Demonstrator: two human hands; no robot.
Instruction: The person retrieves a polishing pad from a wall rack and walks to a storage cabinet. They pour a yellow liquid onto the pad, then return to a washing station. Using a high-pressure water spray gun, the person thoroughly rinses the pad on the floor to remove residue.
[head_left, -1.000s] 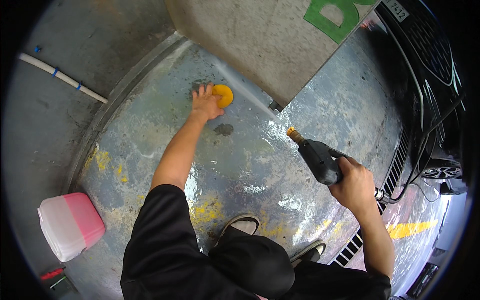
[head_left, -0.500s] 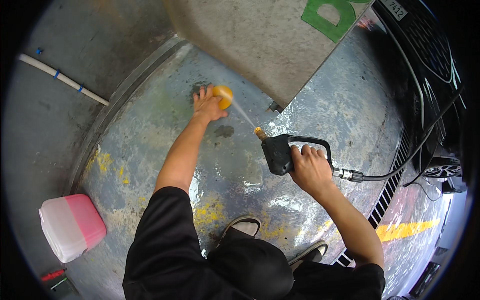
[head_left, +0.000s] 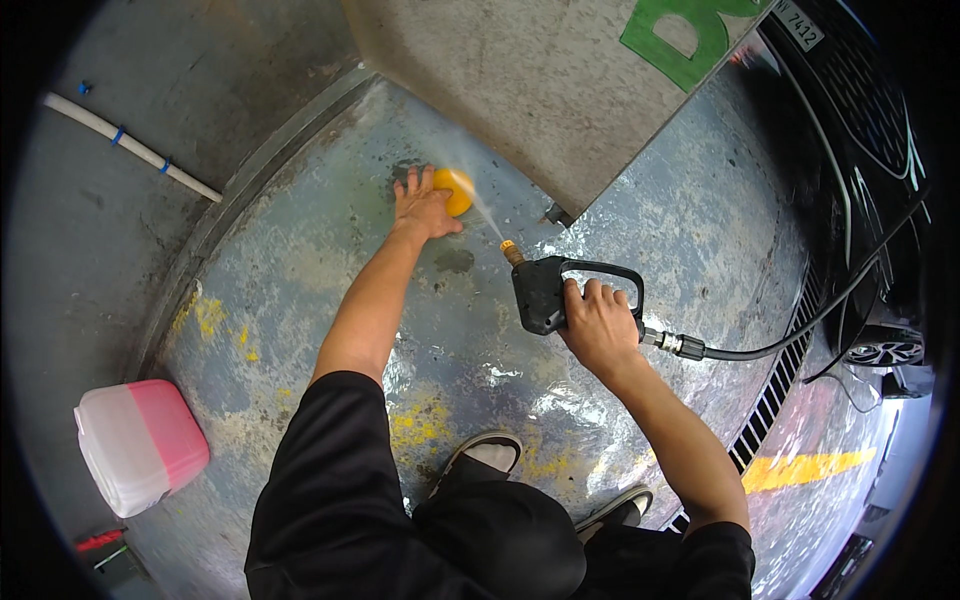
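My left hand (head_left: 425, 208) reaches out ahead and grips a round yellow pad (head_left: 456, 192) by its left side, fingers spread along its edge. My right hand (head_left: 600, 322) is wrapped round the handle of a black pressure washer gun (head_left: 545, 295). From the brass-coloured nozzle (head_left: 512, 252) a narrow white jet of water (head_left: 488, 220) strikes the pad and throws mist past it. A black hose (head_left: 745, 353) joins the gun's rear by a metal coupling (head_left: 665, 341). My right fingers partly cover the grip, so the trigger is hidden.
The wet, worn floor (head_left: 480, 380) has a slotted drain (head_left: 775, 395) on the right. A concrete pillar (head_left: 520, 90) with green paint stands ahead. A black car (head_left: 850, 130) is at the far right. A jug of pink liquid (head_left: 145, 445) sits left, below a white wall pipe (head_left: 135, 148).
The gun has shifted left and slightly away from me, bringing its nozzle nearer the pad. The jet now hits more of the pad's face, and the left hand holds its grip.
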